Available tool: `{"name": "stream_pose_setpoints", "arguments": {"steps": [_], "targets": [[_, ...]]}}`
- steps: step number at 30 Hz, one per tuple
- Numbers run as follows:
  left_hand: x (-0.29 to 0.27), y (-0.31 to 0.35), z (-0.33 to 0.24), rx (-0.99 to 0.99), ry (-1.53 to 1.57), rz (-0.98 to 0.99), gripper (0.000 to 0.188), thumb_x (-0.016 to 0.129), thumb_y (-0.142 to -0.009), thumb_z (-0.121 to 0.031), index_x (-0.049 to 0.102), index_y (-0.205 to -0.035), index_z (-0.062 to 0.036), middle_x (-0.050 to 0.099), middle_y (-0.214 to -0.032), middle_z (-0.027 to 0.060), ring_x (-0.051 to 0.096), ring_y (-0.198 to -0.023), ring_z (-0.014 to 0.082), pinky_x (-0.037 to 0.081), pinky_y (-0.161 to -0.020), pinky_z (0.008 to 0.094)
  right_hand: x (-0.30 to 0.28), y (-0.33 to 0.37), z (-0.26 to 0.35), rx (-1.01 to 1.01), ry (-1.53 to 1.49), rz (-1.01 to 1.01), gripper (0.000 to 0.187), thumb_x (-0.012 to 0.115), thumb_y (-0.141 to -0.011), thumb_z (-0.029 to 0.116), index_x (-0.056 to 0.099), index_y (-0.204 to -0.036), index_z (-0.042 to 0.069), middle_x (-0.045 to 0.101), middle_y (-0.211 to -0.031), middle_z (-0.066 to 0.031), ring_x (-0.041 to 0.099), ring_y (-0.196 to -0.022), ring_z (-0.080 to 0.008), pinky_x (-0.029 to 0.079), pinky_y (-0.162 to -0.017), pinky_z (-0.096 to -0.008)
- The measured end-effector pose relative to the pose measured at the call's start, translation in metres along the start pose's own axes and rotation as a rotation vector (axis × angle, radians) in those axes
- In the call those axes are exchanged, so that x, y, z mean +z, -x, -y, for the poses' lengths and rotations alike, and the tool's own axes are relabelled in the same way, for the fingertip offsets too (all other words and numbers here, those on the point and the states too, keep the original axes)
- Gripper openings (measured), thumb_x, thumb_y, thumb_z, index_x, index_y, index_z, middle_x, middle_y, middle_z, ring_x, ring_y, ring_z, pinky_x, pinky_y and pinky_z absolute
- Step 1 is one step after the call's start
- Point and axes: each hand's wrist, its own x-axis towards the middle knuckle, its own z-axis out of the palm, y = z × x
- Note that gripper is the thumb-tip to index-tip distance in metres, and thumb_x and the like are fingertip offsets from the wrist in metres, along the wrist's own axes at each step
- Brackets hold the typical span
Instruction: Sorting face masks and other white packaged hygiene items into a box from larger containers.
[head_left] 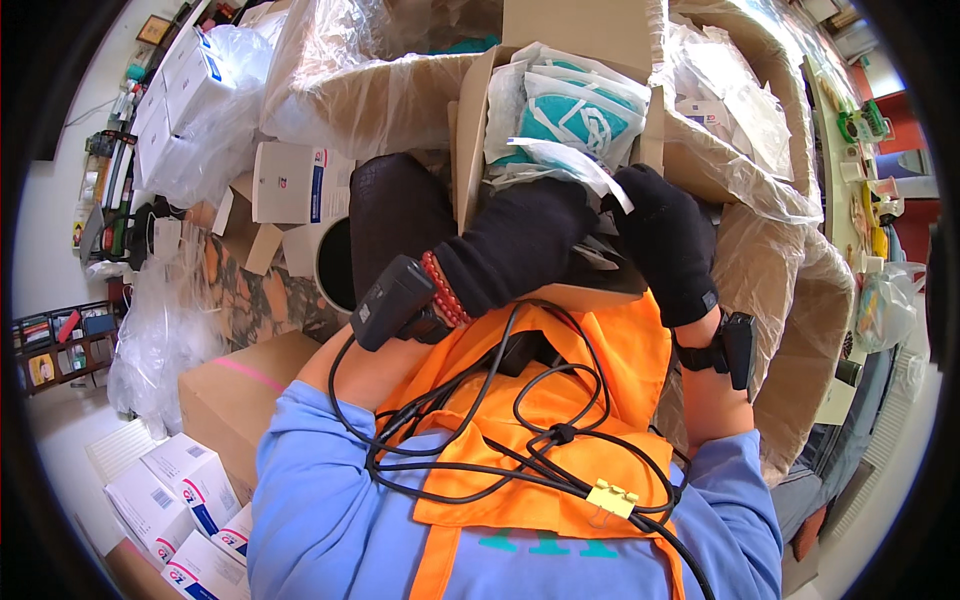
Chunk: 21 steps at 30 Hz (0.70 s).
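Both my hands wear black knit gloves and meet over an open cardboard box [468,150] in front of me. A flat white pouch [575,162], partly teal beneath, lies tilted across them. My left hand [545,225] is closed under the pouch's near edge, its fingertips mostly hidden. On the other side, my right hand [655,225] has its fingers curled at the pouch's right end, pinching it. Behind them in the box stand several clear-and-white pouches [585,115] with teal contents and white cord-like loops.
Plastic-lined cartons [370,105] stand beyond, and another lined carton [750,175] is on the right. An opened white box [288,183] lies on the left. White boxes [160,495] are stacked at lower left beside a closed carton [235,400]. Black cables [560,433] loop over my orange apron.
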Motion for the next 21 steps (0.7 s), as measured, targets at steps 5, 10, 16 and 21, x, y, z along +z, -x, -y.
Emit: {"name": "stream_pose_setpoints", "arguments": {"steps": [5, 10, 16, 21], "targets": [[-0.023, -0.001, -0.020, -0.038, -0.134, 0.152, 0.023, 0.067, -0.078, -0.016, 0.070, -0.098, -0.0045, 0.066, -0.101, 0.0146, 0.064, -0.097, 0.0296, 0.049, -0.089, 0.0393, -0.003, 0.011, -0.014, -0.047, 0.060, -0.063, 0.021, 0.066, -0.076, 0.010, 0.067, -0.096, 0.017, 0.068, -0.089, -0.0076, 0.066, -0.080, -0.0316, 0.053, -0.069, -0.0389], [-0.059, -0.010, -0.029, 0.162, -0.121, -0.191, 0.022, 0.076, -0.068, -0.012, 0.068, -0.089, -0.0078, 0.061, -0.118, 0.0112, 0.054, -0.119, 0.0311, 0.043, -0.100, 0.0414, -0.006, 0.016, -0.017, -0.094, 0.065, 0.024, 0.021, 0.067, -0.076, 0.013, 0.068, -0.096, 0.020, 0.068, -0.086, -0.0042, 0.067, -0.076, -0.0293, 0.051, -0.064, -0.0380], [-0.042, -0.017, -0.004, 0.180, -0.076, -0.258, 0.024, 0.078, -0.066, -0.012, 0.068, -0.086, -0.0099, 0.062, -0.119, 0.0114, 0.054, -0.119, 0.0327, 0.038, -0.104, 0.0480, -0.008, 0.012, -0.016, -0.103, 0.069, 0.022, 0.019, 0.064, -0.081, 0.016, 0.069, -0.098, 0.022, 0.069, -0.089, -0.0048, 0.067, -0.079, -0.0291, 0.051, -0.065, -0.0370], [-0.023, -0.011, 0.007, 0.084, -0.159, 0.031, 0.041, 0.080, -0.066, -0.018, 0.064, -0.103, -0.0114, 0.062, -0.103, 0.0101, 0.061, -0.095, 0.0310, 0.041, -0.097, 0.0476, -0.008, 0.016, -0.026, -0.113, -0.186, 0.121, 0.037, 0.071, -0.075, 0.008, 0.065, -0.112, 0.014, 0.068, -0.097, -0.0113, 0.067, -0.081, -0.0299, 0.052, -0.069, -0.0359]]}}
